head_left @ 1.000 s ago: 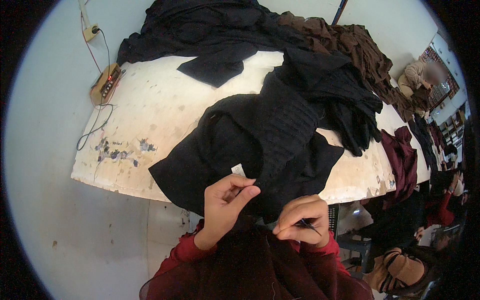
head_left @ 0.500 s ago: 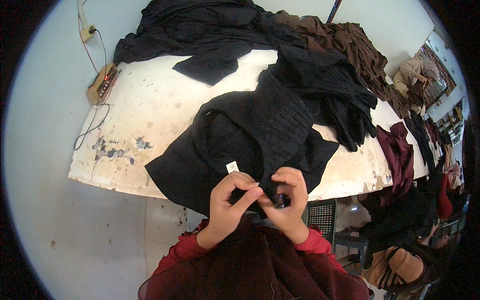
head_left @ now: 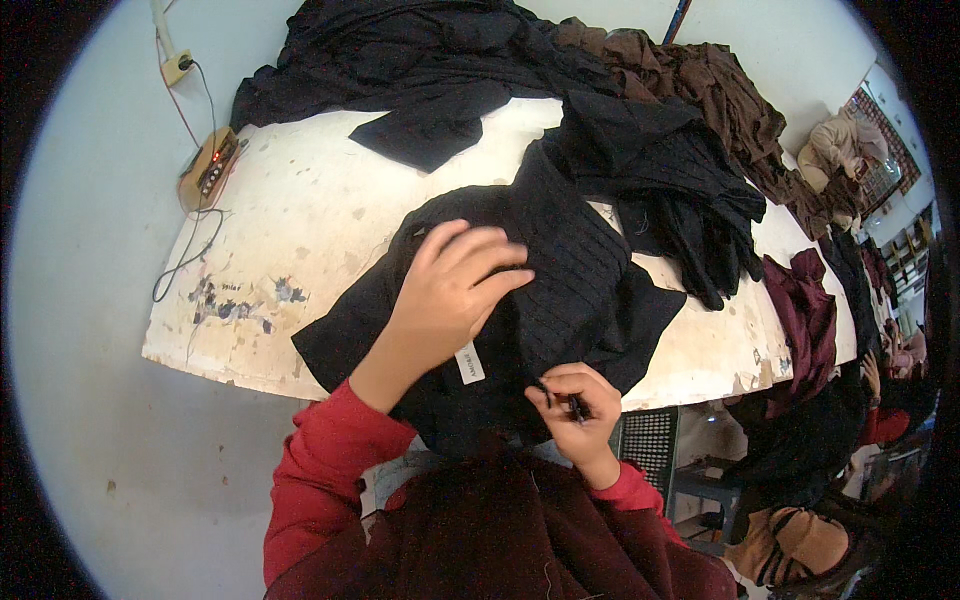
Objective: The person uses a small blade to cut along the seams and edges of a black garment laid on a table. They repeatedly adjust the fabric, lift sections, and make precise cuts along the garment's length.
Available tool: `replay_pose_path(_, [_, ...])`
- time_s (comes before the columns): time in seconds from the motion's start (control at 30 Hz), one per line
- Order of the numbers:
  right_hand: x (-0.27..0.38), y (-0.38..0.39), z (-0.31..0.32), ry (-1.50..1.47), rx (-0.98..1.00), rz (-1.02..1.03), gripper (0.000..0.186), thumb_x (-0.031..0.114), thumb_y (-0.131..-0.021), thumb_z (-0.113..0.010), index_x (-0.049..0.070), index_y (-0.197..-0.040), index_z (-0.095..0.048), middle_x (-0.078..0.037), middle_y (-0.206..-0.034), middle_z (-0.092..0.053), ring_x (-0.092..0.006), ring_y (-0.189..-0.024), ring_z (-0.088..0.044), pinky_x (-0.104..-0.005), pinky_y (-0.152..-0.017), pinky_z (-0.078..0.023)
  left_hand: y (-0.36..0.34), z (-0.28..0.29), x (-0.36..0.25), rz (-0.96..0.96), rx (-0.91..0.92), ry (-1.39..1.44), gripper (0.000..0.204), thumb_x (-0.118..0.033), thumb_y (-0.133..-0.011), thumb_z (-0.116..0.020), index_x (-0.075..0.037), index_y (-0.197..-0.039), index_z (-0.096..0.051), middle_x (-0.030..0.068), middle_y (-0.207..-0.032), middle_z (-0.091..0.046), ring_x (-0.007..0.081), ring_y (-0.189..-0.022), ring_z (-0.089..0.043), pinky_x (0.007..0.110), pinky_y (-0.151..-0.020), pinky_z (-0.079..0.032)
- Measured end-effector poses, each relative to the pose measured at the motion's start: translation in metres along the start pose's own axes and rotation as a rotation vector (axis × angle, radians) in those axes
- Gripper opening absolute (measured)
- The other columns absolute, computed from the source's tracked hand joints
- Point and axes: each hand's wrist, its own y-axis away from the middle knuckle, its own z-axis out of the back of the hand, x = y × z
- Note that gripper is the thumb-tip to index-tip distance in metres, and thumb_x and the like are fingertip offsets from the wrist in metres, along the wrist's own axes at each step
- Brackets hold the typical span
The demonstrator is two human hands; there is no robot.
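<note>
A black garment (head_left: 570, 290) with a pleated or ribbed section lies spread over the near edge of the table, its lower part hanging toward me. My left hand (head_left: 455, 275) is over its middle, fingers bent and slightly apart, with nothing seen in them. A white label (head_left: 470, 364) shows on the cloth below that hand's wrist. My right hand (head_left: 580, 405) is closed round a small black tool (head_left: 577, 408), mostly hidden by the fingers. Its thumb and forefinger come together at the garment's near edge; whether they pinch the cloth I cannot tell.
Black cloth (head_left: 400, 60) and brown cloth (head_left: 700, 80) are heaped along the far side of the pale worn table (head_left: 270, 240). A power strip (head_left: 208, 170) with cables is at the left. Maroon cloth (head_left: 800, 310), a dark crate (head_left: 648, 440) and other people are at the right.
My left hand has left the near edge, where it was pinching beside the right, and moved up and away over the garment. My right hand has shifted slightly nearer me. More of the label shows.
</note>
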Motion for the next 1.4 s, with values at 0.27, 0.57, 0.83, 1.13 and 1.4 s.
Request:
replay_pose_path(0.27, [-0.011, -0.024, 0.044, -0.697, -0.216, -0.542, 0.012, 0.008, -0.087, -0.068, 0.006, -0.091, -0.056, 0.006, -0.062, -0.045, -0.0030, -0.045, -0.033, -0.0214, -0.042, -0.025, -0.016, 0.053, 0.087, 0.686, -0.414, 0.148, 0.006, -0.005, -0.083, -0.068, -0.002, -0.087, -0.071, 0.0093, -0.091, -0.072, 0.0192, -0.086, -0.067, 0.031, -0.084, -0.050])
replay_pose_path(0.57, [-0.004, -0.039, 0.037, -0.807, -0.137, -0.650, 0.009, 0.006, -0.087, -0.068, 0.004, -0.091, -0.060, 0.006, -0.061, -0.045, -0.0019, -0.045, -0.031, -0.0213, -0.042, -0.021, -0.052, 0.007, -0.028, -0.023, 0.118, 0.431, 0.037, -0.032, -0.082, -0.072, -0.010, -0.112, -0.067, 0.0108, -0.108, -0.066, 0.0279, -0.110, -0.060, 0.044, -0.103, -0.040])
replay_pose_path(0.83, [-0.002, -0.045, 0.052, -0.508, -0.108, -0.536, 0.011, 0.005, -0.081, -0.075, 0.003, -0.088, -0.067, 0.004, -0.065, -0.056, -0.0012, -0.052, -0.042, -0.0189, -0.049, -0.030, -0.045, -0.024, -0.034, 0.321, 0.203, 0.971, 0.013, -0.012, -0.077, -0.075, -0.003, -0.085, -0.070, 0.0090, -0.079, -0.068, 0.0242, -0.074, -0.063, 0.033, -0.073, -0.047])
replay_pose_path(1.13, [-0.026, -0.021, 0.075, -0.357, 0.024, -0.289, 0.015, -0.006, -0.073, -0.075, 0.002, -0.084, -0.069, -0.007, -0.091, -0.068, -0.0010, -0.055, -0.041, -0.0175, -0.052, -0.032, -0.010, -0.004, -0.018, 0.417, -0.385, 0.614, 0.017, -0.004, -0.080, -0.069, -0.004, -0.096, -0.067, 0.0106, -0.102, -0.068, 0.0245, -0.095, -0.063, 0.035, -0.089, -0.047])
replay_pose_path(1.4, [-0.037, 0.006, 0.082, -0.273, 0.038, -0.395, 0.011, -0.002, -0.074, -0.076, 0.003, -0.082, -0.069, -0.008, -0.090, -0.067, -0.0016, -0.055, -0.044, -0.0178, -0.053, -0.034, -0.012, 0.001, 0.015, 0.435, -0.147, 0.472, 0.021, -0.010, -0.081, -0.071, -0.004, -0.101, -0.068, 0.0104, -0.109, -0.065, 0.0265, -0.104, -0.060, 0.036, -0.093, -0.044])
